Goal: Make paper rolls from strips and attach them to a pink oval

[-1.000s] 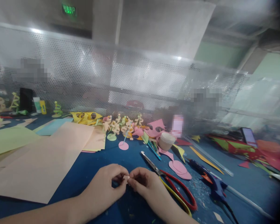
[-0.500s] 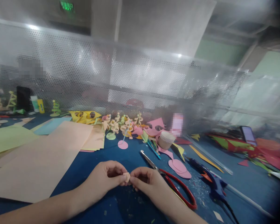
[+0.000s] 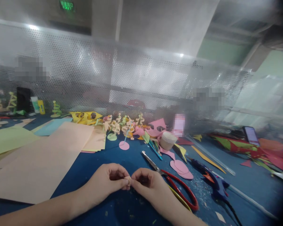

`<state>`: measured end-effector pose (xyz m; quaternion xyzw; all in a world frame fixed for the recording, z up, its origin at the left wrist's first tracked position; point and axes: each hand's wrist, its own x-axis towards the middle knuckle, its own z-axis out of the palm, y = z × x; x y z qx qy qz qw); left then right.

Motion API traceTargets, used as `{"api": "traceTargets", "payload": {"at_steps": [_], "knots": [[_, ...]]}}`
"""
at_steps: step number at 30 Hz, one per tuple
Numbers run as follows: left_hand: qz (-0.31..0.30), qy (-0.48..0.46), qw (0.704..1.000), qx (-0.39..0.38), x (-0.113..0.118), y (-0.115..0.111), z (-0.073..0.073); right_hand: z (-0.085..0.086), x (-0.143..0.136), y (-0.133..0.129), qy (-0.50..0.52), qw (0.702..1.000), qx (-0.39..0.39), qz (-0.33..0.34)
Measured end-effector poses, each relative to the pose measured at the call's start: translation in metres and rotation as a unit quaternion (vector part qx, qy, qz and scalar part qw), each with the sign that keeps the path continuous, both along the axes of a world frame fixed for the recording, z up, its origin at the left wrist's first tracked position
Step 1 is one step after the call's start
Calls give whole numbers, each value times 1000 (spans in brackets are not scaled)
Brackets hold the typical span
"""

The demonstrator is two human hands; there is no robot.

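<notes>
A small piece of peach paper (image 3: pixel 128 180) is pinched at the fingertips of my left hand (image 3: pixel 108 179), and it seems folded or curled. The closed fingertips of my right hand (image 3: pixel 149 185) meet it from the other side, thumb against the paper's edge. Much of the piece is hidden by the fingers. Scissors with red handles (image 3: pixel 193 197) lie just right of my right hand, blades pointing away to the left. Part of a yellow-green strip (image 3: pixel 182 200) shows beside my right wrist. Beyond my hands stands a pink paper disc (image 3: pixel 124 145) with a thin pale stick rising from it.
Peach paper sheets (image 3: pixel 44 163) cover the left side. Small paper spirals (image 3: pixel 115 126) crowd the back. Pink ovals (image 3: pixel 180 168), a whitish cup (image 3: pixel 167 140) and a blue glue gun (image 3: pixel 218 187) with its cord lie to the right. A perforated metal screen (image 3: pixel 85 75) borders the table's back.
The peach piece has turned between my fingertips, and less of its face shows. My hands have drawn slightly closer together. More of the yellow-green strip shows beside my right wrist.
</notes>
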<state>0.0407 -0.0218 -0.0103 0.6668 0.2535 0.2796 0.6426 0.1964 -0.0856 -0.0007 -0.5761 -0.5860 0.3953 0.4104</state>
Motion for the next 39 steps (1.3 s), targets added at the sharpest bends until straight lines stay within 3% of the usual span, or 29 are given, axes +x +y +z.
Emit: {"api": "traceTargets", "payload": {"at_steps": [9, 16, 24, 33, 39], "knots": [[8, -3, 998, -57, 1, -3, 7, 2, -5, -4, -14, 1000, 17, 4], [32, -25, 998, -45, 2, -4, 6, -3, -6, -3, 69, 997, 25, 21], [9, -33, 999, -11, 1, -3, 4, -1, -3, -4, 27, 999, 33, 19], [-35, -29, 994, -101, -2, 1, 6, -6, 3, -4, -61, 976, 211, 4], [-15, -89, 992, -87, 0, 3, 3, -10, -1, -3, -19, 985, 169, -19]]}}
